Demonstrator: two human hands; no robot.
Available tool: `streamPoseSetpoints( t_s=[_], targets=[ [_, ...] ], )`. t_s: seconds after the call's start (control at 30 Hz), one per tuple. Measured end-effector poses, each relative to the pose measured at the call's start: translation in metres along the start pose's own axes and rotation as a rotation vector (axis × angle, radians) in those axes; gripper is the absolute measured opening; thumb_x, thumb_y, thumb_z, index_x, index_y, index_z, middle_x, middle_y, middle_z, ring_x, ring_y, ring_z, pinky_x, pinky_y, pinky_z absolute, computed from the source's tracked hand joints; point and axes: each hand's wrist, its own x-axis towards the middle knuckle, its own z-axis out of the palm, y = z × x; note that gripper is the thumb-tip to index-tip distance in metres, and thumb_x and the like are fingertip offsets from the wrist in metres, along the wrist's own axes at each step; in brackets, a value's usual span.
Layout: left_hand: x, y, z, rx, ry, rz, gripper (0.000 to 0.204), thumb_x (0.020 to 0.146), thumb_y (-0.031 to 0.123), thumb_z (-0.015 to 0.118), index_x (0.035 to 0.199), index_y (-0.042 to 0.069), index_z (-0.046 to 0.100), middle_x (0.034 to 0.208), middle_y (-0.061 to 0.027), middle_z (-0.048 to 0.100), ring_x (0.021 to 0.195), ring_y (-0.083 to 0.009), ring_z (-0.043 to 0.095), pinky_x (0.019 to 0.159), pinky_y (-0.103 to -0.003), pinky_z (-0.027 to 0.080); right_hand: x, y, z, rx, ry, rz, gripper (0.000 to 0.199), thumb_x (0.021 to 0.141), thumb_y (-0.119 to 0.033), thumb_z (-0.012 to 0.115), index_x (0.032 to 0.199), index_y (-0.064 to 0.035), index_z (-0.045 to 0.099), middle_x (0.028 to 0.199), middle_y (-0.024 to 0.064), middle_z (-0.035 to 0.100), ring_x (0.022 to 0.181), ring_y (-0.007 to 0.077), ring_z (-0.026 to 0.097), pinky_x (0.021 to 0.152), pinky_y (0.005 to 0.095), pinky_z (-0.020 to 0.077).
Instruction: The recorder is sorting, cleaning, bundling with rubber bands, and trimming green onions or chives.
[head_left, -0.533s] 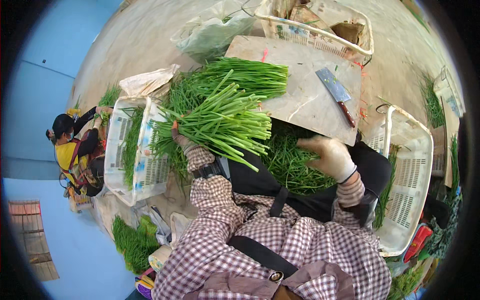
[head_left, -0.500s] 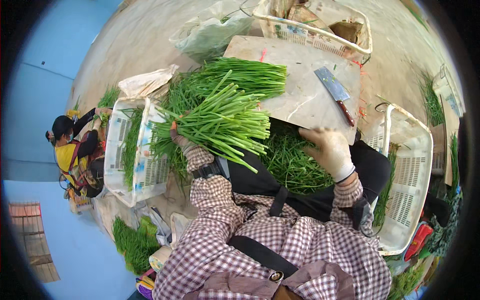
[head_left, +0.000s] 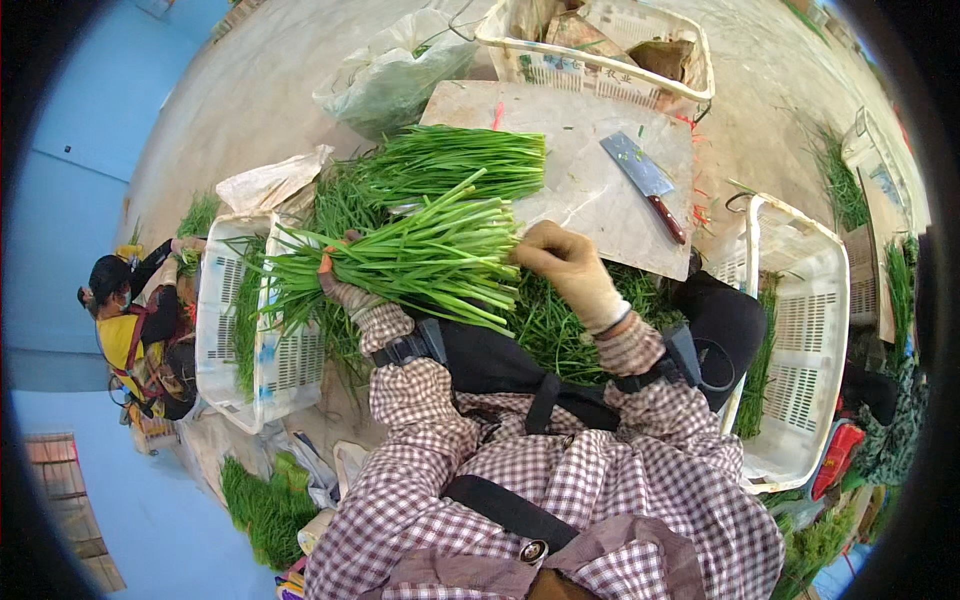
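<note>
My left hand point(head_left: 343, 268), in a glove, is wrapped round a thick bunch of green chives point(head_left: 420, 255) by its leafy part, the pale cut ends pointing right. My gloved right hand point(head_left: 572, 268) has its fingers pinched together at those cut ends, touching the stalks; its fingertips are partly hidden. Just beyond, a neat pile of chives point(head_left: 460, 160) lies on a worn board point(head_left: 575, 205). A cleaver point(head_left: 645, 185) with a brown handle rests on the board's right part. Loose chives point(head_left: 560, 330) fill the space below the board, between my legs.
White plastic crates stand left point(head_left: 265, 340), right point(head_left: 800, 350) and beyond the board point(head_left: 600, 75). A clear plastic bag point(head_left: 395, 75) sits far left of the board. Another person point(head_left: 140, 330) works beyond the left crate. More chives point(head_left: 265, 510) lie at lower left.
My right hand has moved left to the cut ends of the bunch, and its spread fingers have closed. My left hand still holds the bunch, now turned more level.
</note>
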Motion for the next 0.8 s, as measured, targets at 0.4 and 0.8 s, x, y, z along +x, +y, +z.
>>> streamPoseSetpoints(
  t_s=[0.4,0.8],
  targets=[
    [0.0,-0.006,0.02,0.053,0.135,0.105,0.035,0.073,0.037,0.061,0.093,0.008,0.061,0.099,-0.0127,0.059,0.086,-0.0288,0.058,0.073,-0.049,0.051,-0.021,-0.054,0.013,-0.921,0.247,-0.592,0.029,0.069,-0.026,0.072,0.094,-0.0155,0.063,0.089,0.0014,0.055,0.086,0.0205,0.052,0.07,0.0354,0.0389],
    [0.008,0.007,-0.017,0.079,0.071,0.083,0.029,0.076,0.035,0.058,0.089,0.009,0.061,0.096,-0.0111,0.06,0.089,-0.0294,0.058,0.078,-0.051,0.049,-0.029,-0.039,-0.028,-0.163,0.143,-0.265,0.008,0.078,0.002,0.062,0.086,0.0022,0.062,0.079,0.0064,0.061,0.073,0.0128,0.055,0.067,0.0239,0.0441]
  ],
)
